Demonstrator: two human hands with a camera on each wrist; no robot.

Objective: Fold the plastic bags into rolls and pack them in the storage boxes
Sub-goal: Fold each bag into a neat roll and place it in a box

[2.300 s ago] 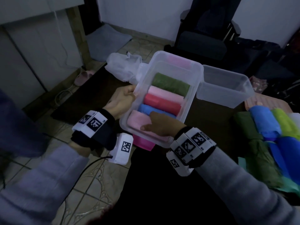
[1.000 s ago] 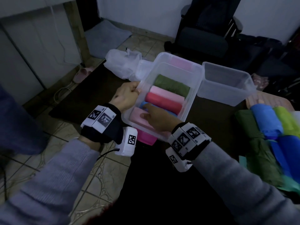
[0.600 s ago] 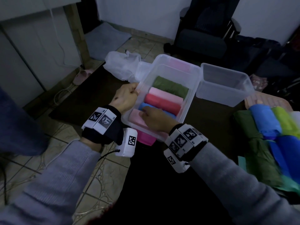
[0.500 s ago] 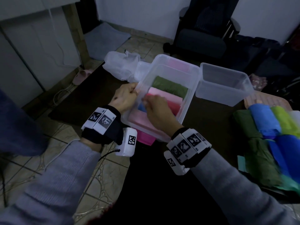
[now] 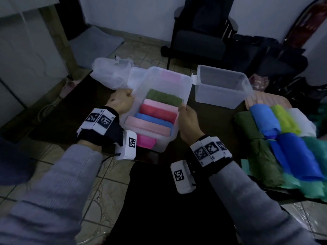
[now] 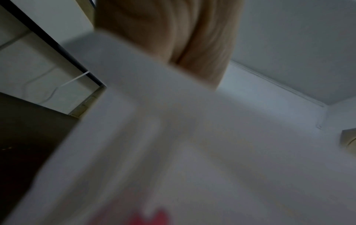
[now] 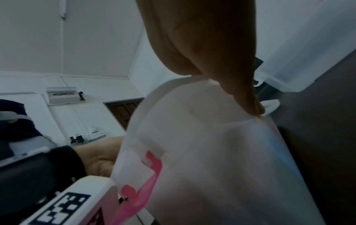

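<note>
Dim tiled room, dark counter (image 5: 208,110). Left hand (image 5: 122,101) and right hand (image 5: 188,119) each grip a side of the clear plastic storage box (image 5: 164,138), holding five coloured bag rolls (image 5: 155,115). Beyond the right hand, a second clear box (image 5: 221,96) stands empty; unpacked folded bags (image 5: 283,138) remain further right.

Dim tiled room, white walls.
A dark armchair (image 5: 200,41) stands far centre against the white wall (image 5: 141,15); a grey mat (image 5: 95,45) lies far left on the beige tiled floor (image 5: 106,191), beside a wooden post (image 5: 60,39).
</note>
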